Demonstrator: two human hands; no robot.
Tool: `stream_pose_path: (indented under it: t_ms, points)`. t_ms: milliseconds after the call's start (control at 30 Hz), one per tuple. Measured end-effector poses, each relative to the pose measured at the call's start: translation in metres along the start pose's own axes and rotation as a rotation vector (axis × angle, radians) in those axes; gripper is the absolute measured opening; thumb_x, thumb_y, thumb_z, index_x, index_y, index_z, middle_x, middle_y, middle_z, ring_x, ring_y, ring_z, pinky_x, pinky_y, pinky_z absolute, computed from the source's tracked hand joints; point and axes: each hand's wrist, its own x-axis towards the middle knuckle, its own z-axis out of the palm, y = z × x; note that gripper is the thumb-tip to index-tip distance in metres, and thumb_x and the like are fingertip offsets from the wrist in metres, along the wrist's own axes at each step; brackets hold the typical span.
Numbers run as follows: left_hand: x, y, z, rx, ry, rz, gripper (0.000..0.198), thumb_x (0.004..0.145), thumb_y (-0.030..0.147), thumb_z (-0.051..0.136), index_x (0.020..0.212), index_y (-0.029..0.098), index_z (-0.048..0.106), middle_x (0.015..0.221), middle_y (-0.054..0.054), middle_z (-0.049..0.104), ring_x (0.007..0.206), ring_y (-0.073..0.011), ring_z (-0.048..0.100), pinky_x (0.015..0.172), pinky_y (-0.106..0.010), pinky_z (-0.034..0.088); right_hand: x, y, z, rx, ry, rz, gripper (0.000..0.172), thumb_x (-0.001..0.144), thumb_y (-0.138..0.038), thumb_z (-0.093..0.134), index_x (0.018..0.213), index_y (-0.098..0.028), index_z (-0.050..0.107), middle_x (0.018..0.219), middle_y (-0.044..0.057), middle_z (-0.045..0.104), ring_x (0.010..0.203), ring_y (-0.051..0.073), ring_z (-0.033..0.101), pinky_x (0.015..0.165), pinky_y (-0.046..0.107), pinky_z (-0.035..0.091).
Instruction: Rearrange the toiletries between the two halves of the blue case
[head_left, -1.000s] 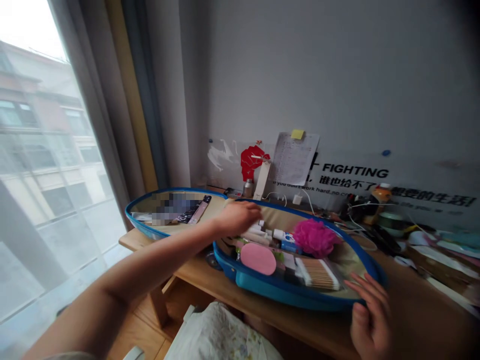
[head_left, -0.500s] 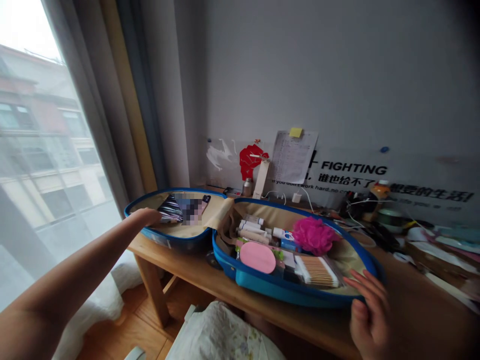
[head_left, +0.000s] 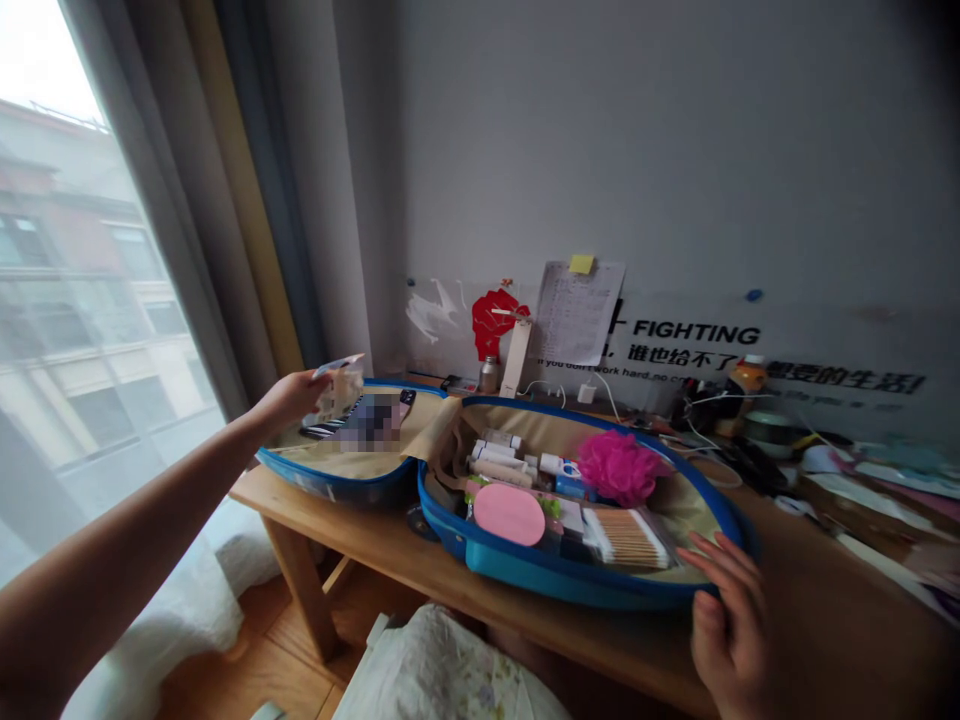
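Observation:
A blue suitcase [head_left: 555,588] lies open on the table, its two halves side by side. Over the left half, my left hand [head_left: 296,395] is closed on a small clear plastic packet [head_left: 341,388] with a coloured top edge; its contents are unclear. Below it, a phone [head_left: 405,405] and a dark striped item [head_left: 322,428] lie on the beige lining, partly blurred out. My right hand [head_left: 731,610] is at the right half's front rim, fingers apart and holding nothing. Near it are a pack of cotton swabs [head_left: 628,538], a pink oval case [head_left: 510,514], a magenta bath puff [head_left: 619,467] and several white tubes [head_left: 499,462].
The wooden table [head_left: 442,570] stands against a grey wall. Behind the suitcase are a white lamp [head_left: 516,355], a small metal bottle [head_left: 488,375] and charging cables. Bottles [head_left: 750,378] and clutter fill the right side. A curtain [head_left: 247,200] hangs at left.
My left hand has risen from inside the left half, lifting the clear packet. My right hand stays at the rim. The view has shifted slightly.

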Motion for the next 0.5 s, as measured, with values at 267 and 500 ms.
stream_pose_path:
  t_ms: [267, 500]
  points:
    - [-0.04, 0.109, 0.076, -0.339, -0.191, 0.456, 0.059, 0.082, 0.069, 0.055, 0.1, 0.015, 0.073, 0.091, -0.006, 0.075, 0.091, -0.0245, 0.07, 0.09, -0.039, 0.056, 0.0, -0.001, 0.001, -0.001, 0.02, 0.0, 0.033, 0.101, -0.038, 0.039, 0.113, -0.02, 0.063, 0.115, 0.014, 0.066, 0.123, 0.032, 0.055, 0.099, 0.053, 0.046]
    - [-0.092, 0.178, 0.162, -0.263, -0.562, 0.834, 0.042, 0.092, 0.018, 0.047, 0.129, 0.022, 0.066, 0.135, -0.003, 0.066, 0.13, -0.0193, 0.057, 0.113, -0.032, 0.04, -0.001, 0.0, -0.001, -0.001, 0.001, 0.004, 0.033, 0.101, -0.038, 0.039, 0.113, -0.02, 0.063, 0.114, 0.014, 0.066, 0.123, 0.032, 0.055, 0.098, 0.055, 0.046]
